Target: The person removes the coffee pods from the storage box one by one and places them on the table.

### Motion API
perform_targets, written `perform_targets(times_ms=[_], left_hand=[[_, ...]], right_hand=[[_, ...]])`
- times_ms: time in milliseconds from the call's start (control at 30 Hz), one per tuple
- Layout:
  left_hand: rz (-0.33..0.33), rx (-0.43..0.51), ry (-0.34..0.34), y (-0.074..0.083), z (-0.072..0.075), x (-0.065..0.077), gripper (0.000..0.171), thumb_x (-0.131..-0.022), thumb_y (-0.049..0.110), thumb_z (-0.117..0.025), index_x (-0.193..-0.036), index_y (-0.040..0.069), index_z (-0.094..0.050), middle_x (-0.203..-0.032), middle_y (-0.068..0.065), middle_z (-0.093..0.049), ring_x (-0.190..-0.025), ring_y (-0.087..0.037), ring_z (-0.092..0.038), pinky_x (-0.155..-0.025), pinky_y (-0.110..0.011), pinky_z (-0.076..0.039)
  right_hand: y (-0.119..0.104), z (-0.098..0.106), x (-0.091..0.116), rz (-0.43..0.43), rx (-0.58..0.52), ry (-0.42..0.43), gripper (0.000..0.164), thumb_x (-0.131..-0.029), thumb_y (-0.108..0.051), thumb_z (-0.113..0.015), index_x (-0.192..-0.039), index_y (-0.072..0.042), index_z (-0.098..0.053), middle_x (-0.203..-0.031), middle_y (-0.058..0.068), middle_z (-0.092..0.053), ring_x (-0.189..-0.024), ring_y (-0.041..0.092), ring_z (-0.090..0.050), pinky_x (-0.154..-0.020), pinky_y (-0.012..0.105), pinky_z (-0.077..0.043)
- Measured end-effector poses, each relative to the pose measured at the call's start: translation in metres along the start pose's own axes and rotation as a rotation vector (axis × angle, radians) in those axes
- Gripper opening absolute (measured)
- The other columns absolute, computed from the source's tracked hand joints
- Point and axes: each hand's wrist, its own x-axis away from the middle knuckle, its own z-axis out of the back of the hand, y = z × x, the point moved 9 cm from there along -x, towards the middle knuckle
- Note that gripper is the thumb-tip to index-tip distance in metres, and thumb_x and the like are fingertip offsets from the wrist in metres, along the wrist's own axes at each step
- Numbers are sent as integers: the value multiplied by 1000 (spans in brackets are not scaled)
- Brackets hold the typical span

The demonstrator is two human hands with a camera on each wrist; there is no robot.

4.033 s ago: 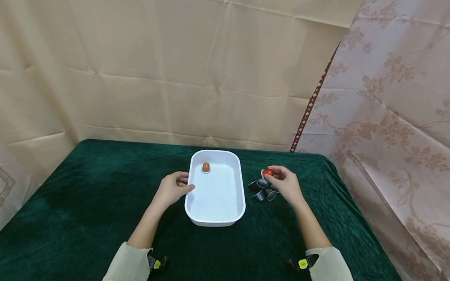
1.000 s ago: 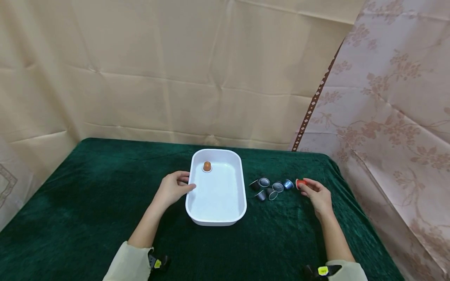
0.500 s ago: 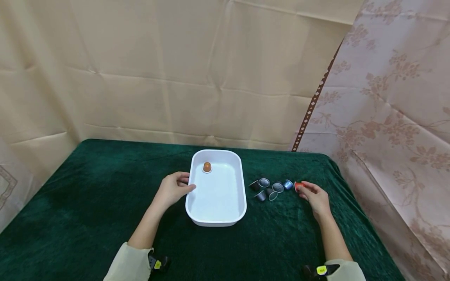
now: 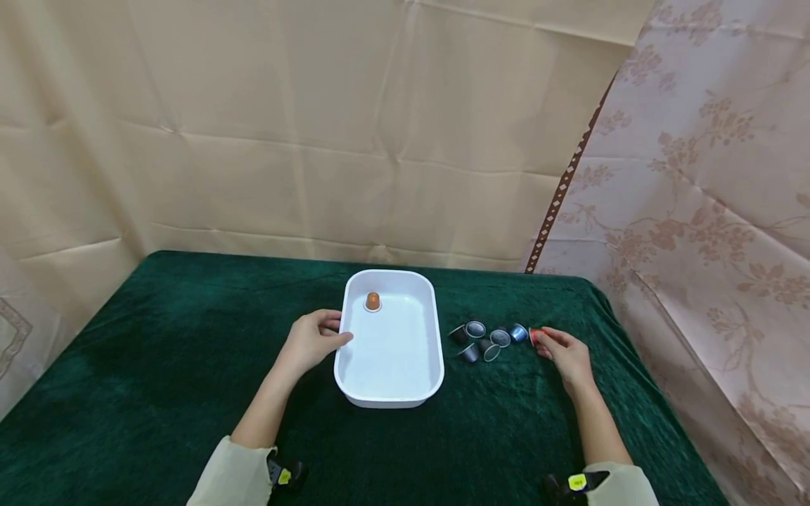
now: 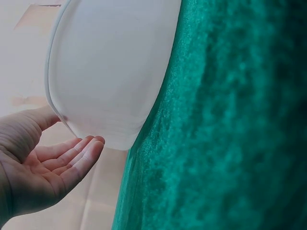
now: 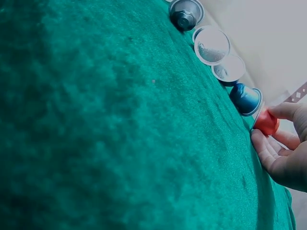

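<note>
My left hand (image 4: 314, 341) holds the left rim of a white rectangular tray (image 4: 389, 399), thumb over the edge. In the left wrist view its fingers (image 5: 79, 160) meet the outer wall. An orange coffee capsule (image 4: 373, 301) stands rim down in the tray's far left corner. Right of the tray, my right hand (image 4: 569, 358) pinches a red coffee capsule (image 6: 266, 122) low at the cloth. A blue capsule (image 4: 519, 332) lies just left of it; in the right wrist view they are very close, and I cannot tell whether they touch.
Between the tray and the blue capsule lie several dark and grey capsules, tipped various ways, such as a black one (image 4: 458, 334) and a grey one (image 4: 470, 353). Dark green velvet (image 4: 177, 365) covers the table. A beige curtain (image 4: 253, 140) hangs behind.
My right hand has carried the red capsule from above the dark capsules to the right of the blue one, then shifted slightly left. The left hand keeps its hold on the tray.
</note>
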Motion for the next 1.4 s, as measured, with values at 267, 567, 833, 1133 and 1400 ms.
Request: perform_targets(times_ms=[267, 567, 833, 1133, 1400], left_hand=[[1, 4, -7, 0, -1, 0, 45, -84, 22, -68, -123, 6, -55, -111, -14, -62, -89, -19, -63, -74, -30, -56], [7, 7, -8, 0, -1, 1, 45, -84, 23, -68, -124, 6, -55, -112, -13, -62, -89, -19, -63, -74, -30, -56], [1, 3, -6, 2, 0, 0, 46, -84, 23, -68, -124, 7, -54, -112, -13, -62, -90, -19, -63, -75, -30, -56], [7, -1, -3, 0, 0, -1, 45, -84, 23, -68, -124, 7, -54, -113, -14, -62, -90, -19, -63, -76, -30, -56], [5, 4, -6, 0, 0, 0, 44, -84, 22, -68, -124, 7, -55, -112, -13, -62, -90, -18, -63, -76, -30, -56]], right_hand=[[-1, -1, 0, -5, 9, -17, 57, -91, -31, -58, -135, 1, -41, -88, -15, -58, -77, -3, -60, -74, 13, -52], [-5, 0, 3, 1, 9, -25, 57, -91, -31, -57, -136, 1, -40, -86, -17, -58, -78, -4, -60, -75, 13, -52], [-7, 9, 4, 22, 58, 12, 56, -92, -31, -56, -135, 0, -41, -87, -16, -58, -77, -3, -59, -74, 14, -52], [-6, 12, 3, 27, 114, 27, 53, -92, -32, -56, -133, -1, -44, -95, -9, -60, -78, -3, -59, -74, 14, -51], [-7, 7, 2, 30, 118, 24, 52, -92, -33, -55, -132, -1, -46, -100, -4, -61, -78, -2, -59, -74, 14, -51]])
